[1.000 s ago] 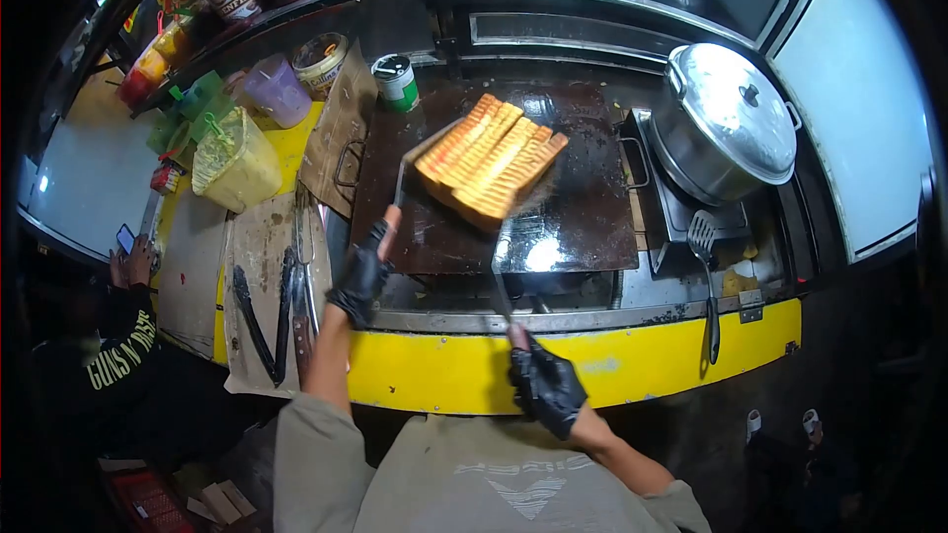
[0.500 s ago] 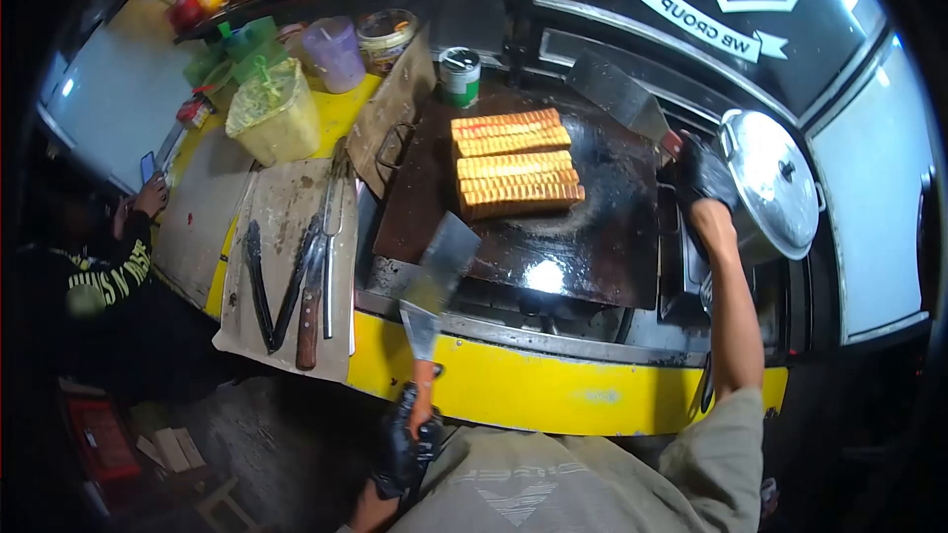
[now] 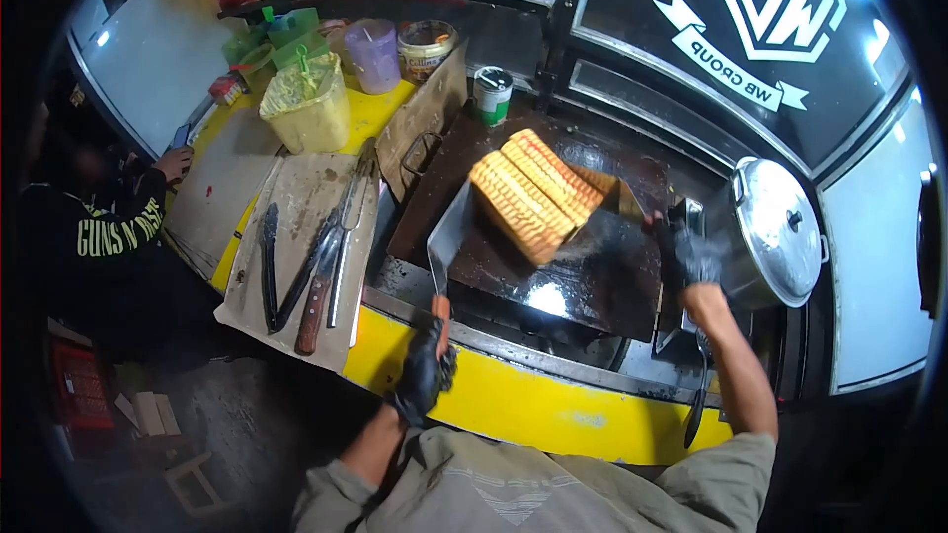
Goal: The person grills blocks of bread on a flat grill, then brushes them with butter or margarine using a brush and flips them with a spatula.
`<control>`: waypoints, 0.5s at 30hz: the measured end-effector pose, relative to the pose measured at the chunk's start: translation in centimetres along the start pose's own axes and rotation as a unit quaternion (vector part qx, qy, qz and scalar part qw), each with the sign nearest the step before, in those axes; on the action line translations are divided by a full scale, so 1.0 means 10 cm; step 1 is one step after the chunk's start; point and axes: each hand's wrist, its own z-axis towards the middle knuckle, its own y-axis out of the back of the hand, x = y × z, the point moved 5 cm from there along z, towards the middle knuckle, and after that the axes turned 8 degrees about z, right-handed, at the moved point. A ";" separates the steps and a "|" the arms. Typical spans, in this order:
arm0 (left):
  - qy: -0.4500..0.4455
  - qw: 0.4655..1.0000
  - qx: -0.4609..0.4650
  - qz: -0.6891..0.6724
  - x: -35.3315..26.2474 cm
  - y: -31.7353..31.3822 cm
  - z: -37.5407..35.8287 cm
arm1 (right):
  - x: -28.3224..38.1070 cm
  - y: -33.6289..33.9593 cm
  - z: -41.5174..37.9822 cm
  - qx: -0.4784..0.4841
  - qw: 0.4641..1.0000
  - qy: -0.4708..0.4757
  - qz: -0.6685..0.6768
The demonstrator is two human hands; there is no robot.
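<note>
My left hand (image 3: pixel 423 370), in a black glove, is wrapped round the wooden handle of a wide metal spatula (image 3: pixel 451 235). Its blade stands at the left side of a block of toasted bread slices (image 3: pixel 533 192). My right hand (image 3: pixel 694 255), gloved and blurred by motion, grips a second spatula (image 3: pixel 627 199), whose blade is at the block's right side, partly hidden by the bread. Two rows of ridged, browned slices make up the block, which sits at an angle and looks tilted over the dark griddle (image 3: pixel 617 281).
A lidded metal pot (image 3: pixel 775 257) stands right of the griddle, a green-and-white can (image 3: pixel 492 97) at its back corner. Tongs (image 3: pixel 321 257) and a wooden-handled knife (image 3: pixel 312 316) lie on cardboard at left, near a yellowish tub (image 3: pixel 306 123). Another person (image 3: pixel 114 227) holds a phone at far left.
Both spatulas have come in against the bread from left and right. The bread block has turned from lying straight to a slant. My left hand has risen toward the griddle.
</note>
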 end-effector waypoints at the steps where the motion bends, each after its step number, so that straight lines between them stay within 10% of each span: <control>1: -0.020 0.999 -0.014 0.020 -0.14 -0.02 0.11 | 0.09 0.03 -0.26 -0.001 1.000 -0.029 -0.011; 7: -0.098 0.990 0.078 0.065 -0.60 -0.18 0.66 | 0.27 0.17 -1.31 -0.003 0.961 -0.239 0.142; 15: -0.029 0.997 0.022 0.069 -0.30 0.20 0.25 | 0.94 0.42 -1.39 -0.107 0.989 -0.021 0.099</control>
